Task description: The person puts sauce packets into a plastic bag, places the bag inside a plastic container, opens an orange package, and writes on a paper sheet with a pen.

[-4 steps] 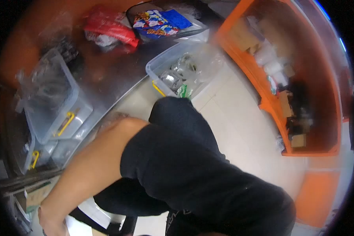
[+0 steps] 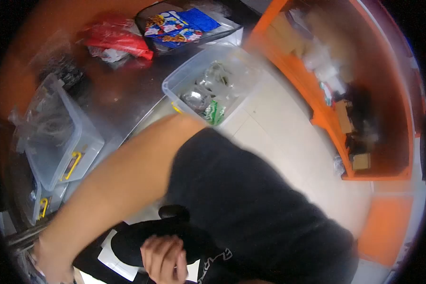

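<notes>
My right arm, bare below a black sleeve, bends across the view. My right hand point(image 2: 54, 262) is at the lower left beside papers, blurred, with its fingers mostly hidden. At the bottom centre, my left hand point(image 2: 163, 259) has its fingers curled together in front of dark cloth. Whatever it may hold is hidden. White sheets point(image 2: 116, 259) lie between the two hands. Beyond my right elbow stands a clear bin point(image 2: 244, 102) containing clear plastic items point(image 2: 196, 98) and a green packet point(image 2: 214, 112).
Stacked clear bins with yellow latches point(image 2: 87, 151) stand at left. A red bag point(image 2: 120, 40) and blue printed packaging point(image 2: 177, 28) lie on the dark table point(image 2: 123, 92). An orange shelf point(image 2: 288, 66) with boxes and wrapped items stands at right, on a pale tiled floor point(image 2: 288, 137).
My left hand has come into view at the bottom. My right elbow and forearm have shifted up and now cover the near edge of the clear bin. The view has shifted slightly.
</notes>
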Tool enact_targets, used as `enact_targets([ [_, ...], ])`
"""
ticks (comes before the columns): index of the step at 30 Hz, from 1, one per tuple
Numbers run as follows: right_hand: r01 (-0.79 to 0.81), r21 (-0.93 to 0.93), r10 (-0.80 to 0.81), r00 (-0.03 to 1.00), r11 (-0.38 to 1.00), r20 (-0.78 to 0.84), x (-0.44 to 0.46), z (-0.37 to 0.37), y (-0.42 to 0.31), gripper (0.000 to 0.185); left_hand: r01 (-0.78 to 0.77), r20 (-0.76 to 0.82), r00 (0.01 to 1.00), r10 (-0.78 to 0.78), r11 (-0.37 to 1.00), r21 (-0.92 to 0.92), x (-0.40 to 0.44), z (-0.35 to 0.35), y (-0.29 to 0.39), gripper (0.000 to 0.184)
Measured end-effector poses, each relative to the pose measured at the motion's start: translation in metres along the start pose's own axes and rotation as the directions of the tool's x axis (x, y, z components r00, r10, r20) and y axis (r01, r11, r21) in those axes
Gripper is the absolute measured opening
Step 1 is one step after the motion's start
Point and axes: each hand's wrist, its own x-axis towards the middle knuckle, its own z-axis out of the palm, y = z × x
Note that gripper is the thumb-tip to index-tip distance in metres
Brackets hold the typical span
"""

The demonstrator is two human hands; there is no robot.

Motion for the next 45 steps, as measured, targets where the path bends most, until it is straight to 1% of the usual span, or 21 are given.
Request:
enact_targets([
  [2, -0.07, 0.075, 0.066, 0.996, 0.995, 0.057, -0.139, -0.095, 0.027, 0.047, 0.022, 0.039, 0.999, -0.026, 0.993, 0.115, 0.034, 0.007, -0.005, 0.02],
  [5, -0.348, 0.329, 0.39, 0.918, 0.878, -0.07, -0.366, -0.14, 0.068, 0.047, 0.137, 0.051, 0.988, -0.148, 0.974, 0.178, 0.052, 0.01, -0.008, 0.022],
  [7, -0.815, 0.317, 0.747, 0.575, 0.485, 0.333, -0.509, -0.153, 0.073, 0.063, 0.241, -0.012, 0.97, -0.243, 0.954, 0.178, 0.051, 0.014, -0.022, 0.023],
  [9, -0.975, -0.224, 0.874, -0.11, -0.001, 0.473, -0.636, -0.124, 0.055, 0.115, 0.374, -0.066, 0.927, -0.368, 0.908, 0.188, 0.057, 0.015, -0.025, 0.024],
  [11, -0.797, -0.594, 0.941, -0.272, -0.103, 0.202, -0.733, -0.042, 0.032, 0.124, 0.419, -0.019, 0.906, -0.422, 0.892, 0.172, 0.06, 0.017, -0.035, 0.03],
  [13, -0.795, -0.528, 0.937, -0.35, -0.299, -0.003, -0.79, 0.016, 0.013, 0.103, 0.448, 0.035, 0.885, -0.465, 0.87, 0.206, 0.084, 0.026, -0.033, 0.03],
  [14, -0.85, -0.346, 0.901, -0.433, -0.396, 0.032, -0.82, 0.03, 0.023, 0.09, 0.458, 0.055, 0.875, -0.48, 0.861, 0.221, 0.1, 0.03, -0.034, 0.03],
  [16, -0.894, -0.141, 0.904, -0.429, -0.425, -0.005, -0.869, 0.036, 0.049, 0.057, 0.351, 0.129, 0.916, -0.38, 0.915, 0.198, 0.125, 0.027, -0.044, 0.027],
  [18, -0.944, -0.12, 0.94, -0.282, -0.307, -0.191, -0.9, 0.034, 0.067, 0.031, 0.247, 0.155, 0.948, -0.279, 0.949, 0.197, 0.149, 0.021, -0.046, 0.029],
  [20, -0.998, 0.031, 0.864, -0.069, -0.061, -0.498, -0.85, -0.038, 0.08, 0.026, 0.194, 0.178, 0.959, -0.223, 0.967, 0.165, 0.164, 0.018, -0.053, 0.029],
  [22, -0.872, 0.487, 0.83, -0.307, -0.049, -0.466, -0.819, -0.102, 0.1, 0.029, 0.187, 0.218, 0.955, -0.2, 0.979, 0.077, 0.187, 0.014, -0.058, 0.027],
  [23, -0.776, 0.603, 0.801, -0.476, -0.187, -0.364, -0.789, -0.144, 0.102, 0.031, 0.261, 0.24, 0.941, -0.241, 0.964, -0.058, 0.198, 0.015, -0.062, 0.026],
  [24, -0.735, 0.663, 0.71, -0.543, -0.143, -0.449, -0.736, -0.182, 0.092, 0.03, 0.331, 0.265, 0.924, -0.276, 0.925, -0.189, 0.21, 0.018, -0.068, 0.026],
  [25, -0.613, 0.737, 0.742, -0.628, -0.286, -0.235, -0.746, -0.221, 0.102, 0.028, 0.422, 0.307, 0.895, -0.324, 0.838, -0.345, 0.223, 0.025, -0.081, 0.03],
  [26, -0.562, 0.804, 0.837, -0.521, -0.192, -0.165, -0.76, -0.248, 0.108, 0.032, 0.495, 0.353, 0.865, -0.357, 0.719, -0.488, 0.238, 0.035, -0.096, 0.035],
  [30, -0.573, 0.814, 0.859, -0.461, -0.094, -0.225, -0.771, -0.303, 0.125, 0.033, 0.252, 0.201, 0.968, -0.151, 0.561, -0.789, 0.324, 0.11, -0.135, 0.057],
  [32, -0.614, 0.785, 0.858, -0.446, -0.087, -0.254, -0.777, -0.307, 0.125, 0.033, 0.289, 0.2, 0.938, -0.282, 0.322, -0.902, 0.357, 0.149, -0.13, 0.065],
  [34, -0.66, 0.744, 0.859, -0.436, -0.104, -0.267, -0.789, -0.301, 0.121, 0.034, 0.301, 0.211, 0.948, -0.239, 0.451, -0.84, 0.372, 0.175, -0.14, 0.078],
  [40, -0.802, 0.542, 0.911, -0.385, -0.251, -0.148, -0.883, -0.234, 0.131, 0.038, 0.142, 0.155, 0.982, -0.111, 0.968, -0.206, 0.299, 0.099, -0.225, 0.037],
  [43, -0.854, 0.44, 0.951, -0.308, -0.276, -0.001, -0.942, -0.174, 0.138, 0.041, 0.373, 0.217, 0.915, -0.339, 0.917, -0.143, 0.236, 0.033, -0.277, 0.04],
  [45, -0.882, 0.436, 0.979, -0.118, -0.179, 0.163, -0.975, -0.134, 0.144, 0.043, 0.562, 0.535, 0.643, -0.547, 0.812, 0.156, 0.212, -0.01, -0.272, 0.045],
])
